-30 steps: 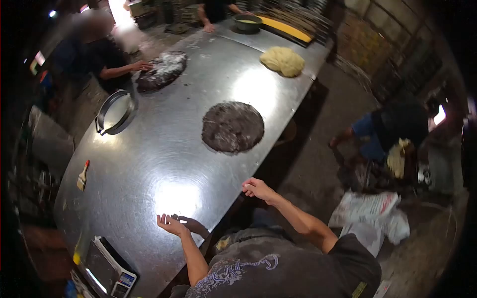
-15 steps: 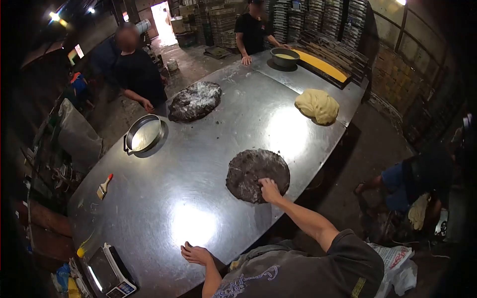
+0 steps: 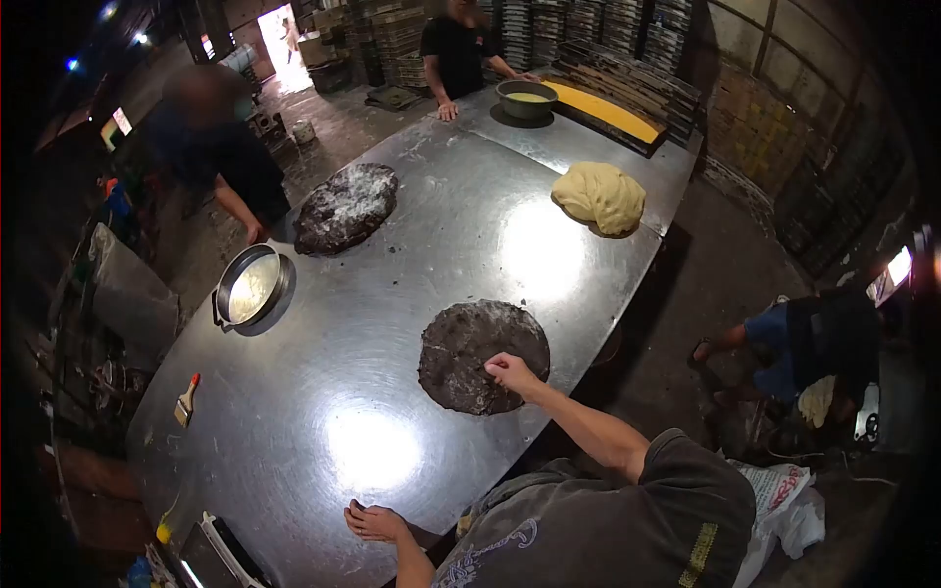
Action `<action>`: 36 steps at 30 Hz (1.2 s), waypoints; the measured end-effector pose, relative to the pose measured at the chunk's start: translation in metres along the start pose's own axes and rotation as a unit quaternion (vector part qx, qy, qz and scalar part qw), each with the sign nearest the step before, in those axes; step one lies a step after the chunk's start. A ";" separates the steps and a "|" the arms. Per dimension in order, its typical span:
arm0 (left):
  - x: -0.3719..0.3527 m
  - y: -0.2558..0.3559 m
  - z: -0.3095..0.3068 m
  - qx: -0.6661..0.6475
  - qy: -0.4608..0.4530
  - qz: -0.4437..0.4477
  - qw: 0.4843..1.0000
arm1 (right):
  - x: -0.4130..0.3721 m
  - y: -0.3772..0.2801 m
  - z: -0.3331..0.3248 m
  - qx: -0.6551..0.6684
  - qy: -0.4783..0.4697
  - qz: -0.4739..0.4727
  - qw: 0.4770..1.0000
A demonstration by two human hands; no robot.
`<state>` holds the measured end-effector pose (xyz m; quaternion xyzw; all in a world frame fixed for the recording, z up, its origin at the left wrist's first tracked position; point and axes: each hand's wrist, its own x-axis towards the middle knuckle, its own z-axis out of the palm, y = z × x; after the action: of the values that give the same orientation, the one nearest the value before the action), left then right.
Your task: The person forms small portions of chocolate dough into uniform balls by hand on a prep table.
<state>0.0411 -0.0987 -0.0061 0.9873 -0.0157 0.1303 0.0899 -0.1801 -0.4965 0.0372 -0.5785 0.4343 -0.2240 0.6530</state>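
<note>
A flattened round of dark brown dough [image 3: 466,343], dusted with flour, lies on the metal table [image 3: 323,363] in front of me. Over its near right part is my right hand [image 3: 513,375], its fingers drawn together in a pinch. What they hold, if anything, is too small to make out. My left hand [image 3: 374,522] is close to the table's near edge, left of the dough, with thumb and loosely bent fingers apart and nothing visible in them.
Across the table lie another floured dark dough [image 3: 348,208] and pale yellow dough [image 3: 600,196]. A round pan [image 3: 277,299], brush [image 3: 186,400], scale [image 3: 211,554], bowl of liquid [image 3: 526,116] and long yellow-filled tray [image 3: 603,110] also rest there. People stand at the far side; another is right.
My right hand has lifted slightly, its fingertips now pinched together rather than pressed on the dough. My left hand stays near the edge. The view has shifted; the person at left leans toward the table.
</note>
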 end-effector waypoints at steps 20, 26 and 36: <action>0.003 -0.003 0.010 -0.061 0.019 0.000 0.998 | -0.041 -0.111 -0.100 0.318 0.037 -0.044 0.947; 0.004 0.003 0.003 -0.076 0.001 -0.008 0.997 | -0.052 -0.048 -0.004 0.291 -0.108 0.220 0.925; 0.005 0.002 0.003 -0.088 -0.002 -0.016 0.996 | -0.012 -0.127 0.019 0.088 -0.052 0.020 0.995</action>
<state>0.0463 -0.1014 -0.0077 0.9759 -0.0110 0.1252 0.1781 -0.1438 -0.5053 0.1609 -0.5213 0.3894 -0.2177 0.7275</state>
